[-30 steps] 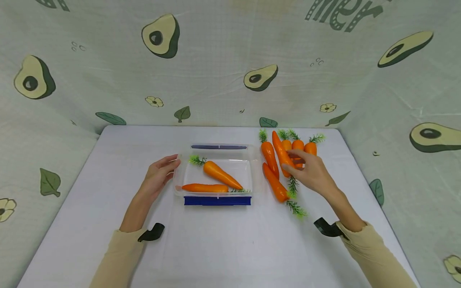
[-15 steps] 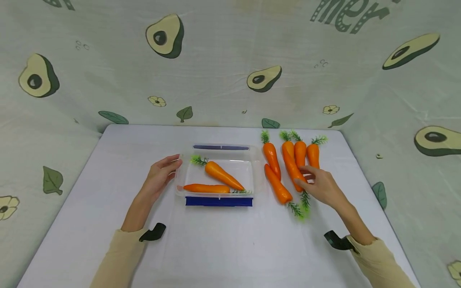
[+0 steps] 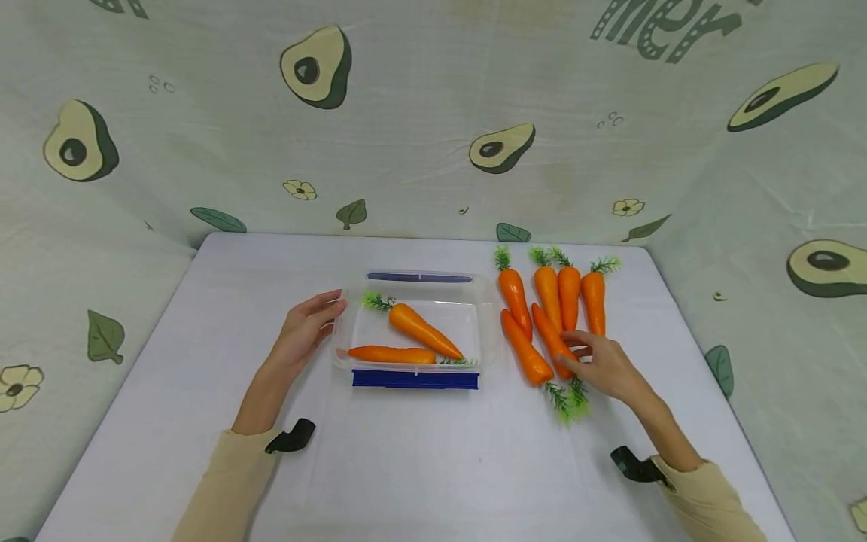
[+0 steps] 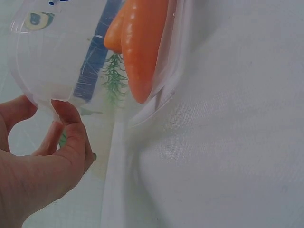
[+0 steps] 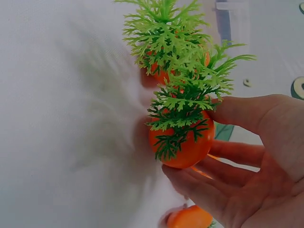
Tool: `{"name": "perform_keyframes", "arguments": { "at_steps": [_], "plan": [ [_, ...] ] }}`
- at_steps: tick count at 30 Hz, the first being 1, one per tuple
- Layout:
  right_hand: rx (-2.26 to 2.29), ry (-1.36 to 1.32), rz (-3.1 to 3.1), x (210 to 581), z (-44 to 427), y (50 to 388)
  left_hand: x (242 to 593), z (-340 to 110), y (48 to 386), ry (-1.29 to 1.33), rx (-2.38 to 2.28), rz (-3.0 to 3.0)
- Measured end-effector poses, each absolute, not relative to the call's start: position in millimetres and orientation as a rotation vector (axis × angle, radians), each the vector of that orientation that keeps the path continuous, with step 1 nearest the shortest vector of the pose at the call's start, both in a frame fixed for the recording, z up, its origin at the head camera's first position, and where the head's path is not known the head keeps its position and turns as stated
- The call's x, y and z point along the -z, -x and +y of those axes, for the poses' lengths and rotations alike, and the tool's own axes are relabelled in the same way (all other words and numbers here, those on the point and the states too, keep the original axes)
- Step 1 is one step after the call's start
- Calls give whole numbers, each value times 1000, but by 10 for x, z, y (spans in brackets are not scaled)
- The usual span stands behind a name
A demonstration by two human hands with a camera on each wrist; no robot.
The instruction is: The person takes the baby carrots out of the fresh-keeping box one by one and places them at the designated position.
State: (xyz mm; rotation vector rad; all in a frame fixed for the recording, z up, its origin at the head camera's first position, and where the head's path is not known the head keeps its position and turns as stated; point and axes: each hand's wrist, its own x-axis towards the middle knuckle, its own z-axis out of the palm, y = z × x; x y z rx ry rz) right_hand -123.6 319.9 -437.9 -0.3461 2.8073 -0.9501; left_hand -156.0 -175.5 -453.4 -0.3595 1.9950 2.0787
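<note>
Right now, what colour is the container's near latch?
The near latch is dark blue; the head view shows it best.

Pale avocado-print cloth [image 3: 406,90] behind and beside a white tabletop [image 3: 406,467]

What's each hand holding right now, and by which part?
Right hand: a carrot, near its thick, leafy end. Left hand: the clear container, pinched by the rim at its left end.

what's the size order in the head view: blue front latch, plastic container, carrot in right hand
1. Plastic container
2. Blue front latch
3. Carrot in the right hand, partly hidden
</note>
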Motion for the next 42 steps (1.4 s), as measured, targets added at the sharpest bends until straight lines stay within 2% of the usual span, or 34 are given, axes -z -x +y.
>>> {"name": "perform_keyframes", "arguments": {
  "at_steps": [13,23,42],
  "plan": [
    [951,350,2790,4403,3175,1231,4554,-1754,1559,337,-2079,2008],
    [1018,411,2871,4228,3069,1312,4554,-1767,1550,305,-2074,2011],
    [1087,570,2913,3895,2497,1605,4539,-1760,1553,323,-2071,2009]
  ]
}}
